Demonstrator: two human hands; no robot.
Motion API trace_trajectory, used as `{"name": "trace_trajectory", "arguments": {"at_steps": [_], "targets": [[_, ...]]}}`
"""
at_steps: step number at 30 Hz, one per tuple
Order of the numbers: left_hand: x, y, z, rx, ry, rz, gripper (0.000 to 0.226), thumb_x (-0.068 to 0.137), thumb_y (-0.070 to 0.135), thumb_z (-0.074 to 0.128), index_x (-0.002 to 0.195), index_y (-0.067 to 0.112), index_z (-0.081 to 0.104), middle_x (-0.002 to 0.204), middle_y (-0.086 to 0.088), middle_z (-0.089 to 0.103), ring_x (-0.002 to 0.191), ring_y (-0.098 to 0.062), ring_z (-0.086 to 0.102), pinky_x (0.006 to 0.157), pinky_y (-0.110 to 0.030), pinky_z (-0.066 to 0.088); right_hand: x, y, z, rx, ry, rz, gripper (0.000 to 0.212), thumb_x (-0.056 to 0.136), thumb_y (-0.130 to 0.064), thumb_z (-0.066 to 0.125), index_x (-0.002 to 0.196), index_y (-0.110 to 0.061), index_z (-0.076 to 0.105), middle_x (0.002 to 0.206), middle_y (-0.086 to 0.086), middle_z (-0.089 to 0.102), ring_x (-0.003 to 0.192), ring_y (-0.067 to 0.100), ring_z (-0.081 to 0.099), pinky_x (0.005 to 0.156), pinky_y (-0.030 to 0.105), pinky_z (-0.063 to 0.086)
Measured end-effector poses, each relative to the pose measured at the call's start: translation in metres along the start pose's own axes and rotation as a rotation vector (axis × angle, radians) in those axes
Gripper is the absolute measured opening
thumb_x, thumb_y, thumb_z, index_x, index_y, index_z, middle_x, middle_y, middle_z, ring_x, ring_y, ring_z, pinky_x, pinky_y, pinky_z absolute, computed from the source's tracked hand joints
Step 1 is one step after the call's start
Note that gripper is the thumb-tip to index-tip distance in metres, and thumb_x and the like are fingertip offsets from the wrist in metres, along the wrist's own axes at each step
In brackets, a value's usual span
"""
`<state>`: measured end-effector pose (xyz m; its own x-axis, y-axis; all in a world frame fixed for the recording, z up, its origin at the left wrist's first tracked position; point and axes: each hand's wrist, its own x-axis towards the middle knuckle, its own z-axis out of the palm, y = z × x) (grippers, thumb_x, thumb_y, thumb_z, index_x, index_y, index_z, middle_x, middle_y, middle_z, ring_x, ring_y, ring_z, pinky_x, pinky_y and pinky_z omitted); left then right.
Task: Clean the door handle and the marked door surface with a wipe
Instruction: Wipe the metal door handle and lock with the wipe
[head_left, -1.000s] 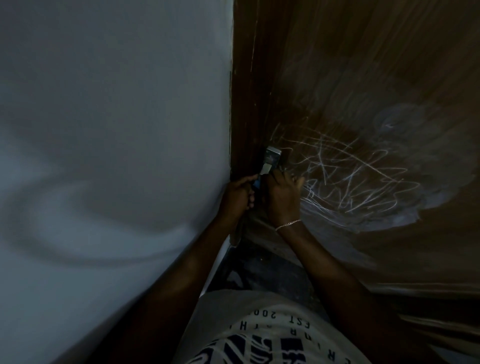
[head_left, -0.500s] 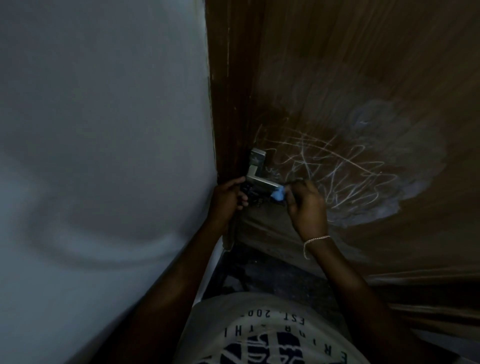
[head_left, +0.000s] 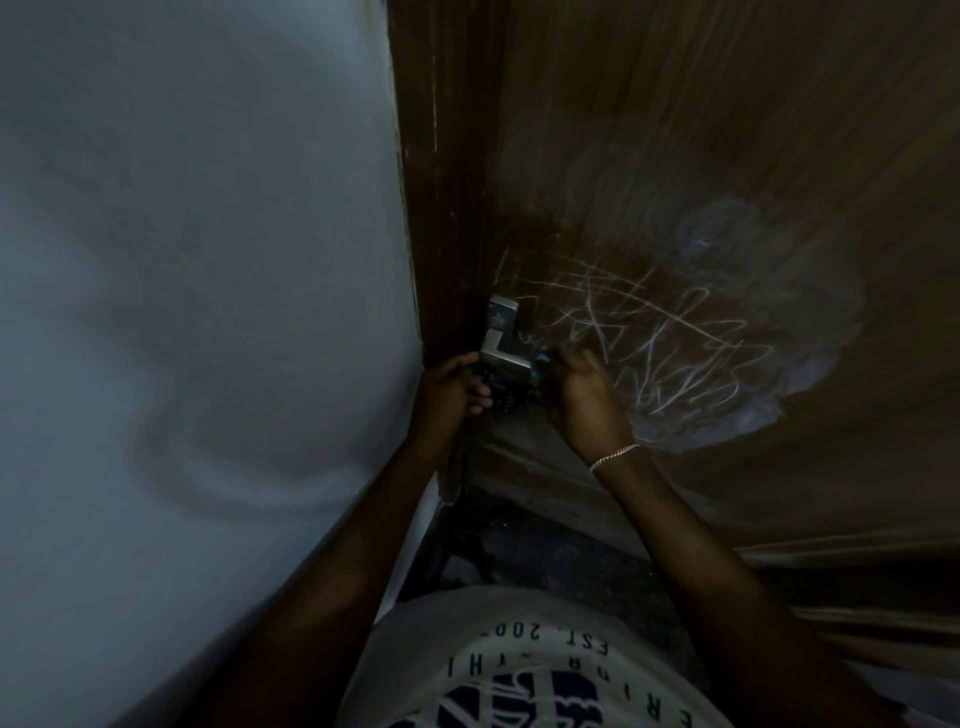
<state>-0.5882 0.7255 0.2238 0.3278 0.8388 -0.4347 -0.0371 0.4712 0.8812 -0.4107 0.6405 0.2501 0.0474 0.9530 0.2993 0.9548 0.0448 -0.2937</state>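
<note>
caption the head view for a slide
Right hand holds a blue wipe to the silver metal door handle beside white scribbles

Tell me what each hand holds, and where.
Right hand pinches the blue wipe, bunched, only its tip showing, at the free end of the door handle. Left hand curls at the door edge below; its hold cannot be told.

Dim indoor doorway, seemingly in a home, brown wood-grain door (head_left: 675, 130) covered in white scribbles (head_left: 649, 343), metal lever handle (head_left: 501, 338) at its edge, dark wooden frame (head_left: 441, 208), plain pale painted wall (head_left: 208, 260) alongside, dark speckled floor (head_left: 519, 545) below.
</note>
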Motion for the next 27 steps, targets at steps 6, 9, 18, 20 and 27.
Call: {"name": "trace_trajectory", "arguments": {"at_steps": [6,9,18,20,27], "targets": [[0.002,-0.001,0.001,0.013,0.034,-0.009,0.034,0.098,0.003,0.044,0.129,0.010,0.057,0.055,0.003,0.068,0.047,-0.009,0.065,0.045,-0.017,0.051,0.019,-0.006,0.001,-0.028,-0.096,-0.039,0.026,0.080,0.000,0.070,0.103,-0.013,0.073,0.108,0.006,0.068,0.102,0.022,0.060,0.081,0.026,0.048],[0.001,-0.001,0.002,0.023,0.028,0.000,0.032,0.100,0.005,0.044,0.129,0.010,0.056,0.060,-0.001,0.069,0.048,-0.008,0.065,0.046,-0.018,0.051,0.011,0.004,-0.007,0.062,-0.093,-0.005,0.029,0.077,0.003,0.070,0.100,-0.015,0.072,0.105,0.003,0.070,0.100,0.020,0.061,0.080,0.026,0.049],[0.001,0.002,0.007,0.059,0.079,-0.010,0.029,0.100,0.009,0.045,0.125,0.009,0.059,0.072,-0.007,0.065,0.055,-0.014,0.063,0.051,-0.021,0.050,0.017,-0.015,-0.007,0.091,-0.091,0.014,0.034,0.083,0.007,0.067,0.114,-0.006,0.068,0.108,0.017,0.069,0.095,0.031,0.068,0.077,0.025,0.049],[0.000,0.003,0.007,0.052,0.076,-0.016,0.029,0.100,0.008,0.045,0.126,0.009,0.059,0.072,-0.008,0.064,0.050,-0.010,0.063,0.049,-0.019,0.050,0.017,-0.006,-0.011,0.090,-0.086,0.039,0.031,0.084,0.005,0.067,0.113,-0.006,0.070,0.116,0.014,0.067,0.103,0.027,0.066,0.081,0.020,0.043],[-0.002,0.003,0.010,0.059,0.098,-0.017,0.029,0.100,0.009,0.045,0.125,0.011,0.060,0.070,-0.006,0.065,0.049,-0.010,0.063,0.048,-0.019,0.050,0.036,-0.023,-0.006,0.086,-0.114,-0.006,0.030,0.088,0.004,0.063,0.117,0.001,0.067,0.117,0.017,0.063,0.104,0.031,0.062,0.084,0.030,0.051]]}}
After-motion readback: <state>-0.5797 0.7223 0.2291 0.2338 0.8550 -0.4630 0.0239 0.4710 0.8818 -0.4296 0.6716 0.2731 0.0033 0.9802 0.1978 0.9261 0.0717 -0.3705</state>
